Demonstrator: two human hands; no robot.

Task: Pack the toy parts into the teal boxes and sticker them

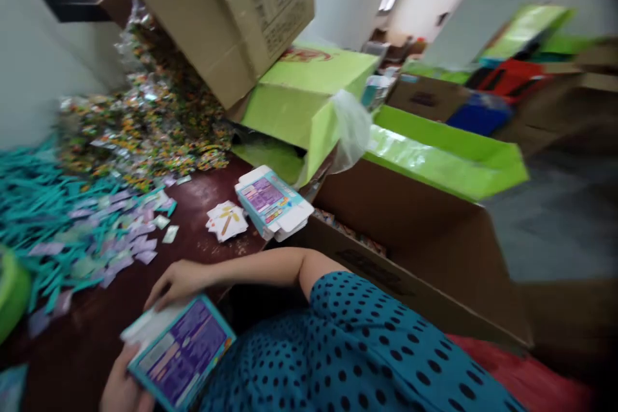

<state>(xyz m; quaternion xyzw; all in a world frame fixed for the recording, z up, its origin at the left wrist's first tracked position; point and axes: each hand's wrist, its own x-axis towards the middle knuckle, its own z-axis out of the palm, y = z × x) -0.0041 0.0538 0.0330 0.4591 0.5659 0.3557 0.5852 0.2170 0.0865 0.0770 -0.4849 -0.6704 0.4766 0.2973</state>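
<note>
My left hand (123, 383) grips a small teal-and-purple carton (183, 354) by its lower side, close to my body. The printed panel faces up, and a white flap stands out at one end. My right hand (181, 282) bends its fingers over that white end; the fingertips are partly hidden. Past my right forearm lies a matching carton (270, 199) with white flaps out. Beside it sits a small stack of white cards (226, 220) with printed pictures. Teal strips (43, 206) and small lilac and pale green packets (130, 238) are heaped on the dark red table (203, 190).
A pile of clear bags with colourful small contents (159, 109) spills below a tilted cardboard box (232, 19). A green carton (309, 84) stands beside it. An open cardboard box (425, 244) with green flaps is at my right. A green round object (12, 293) is at far left.
</note>
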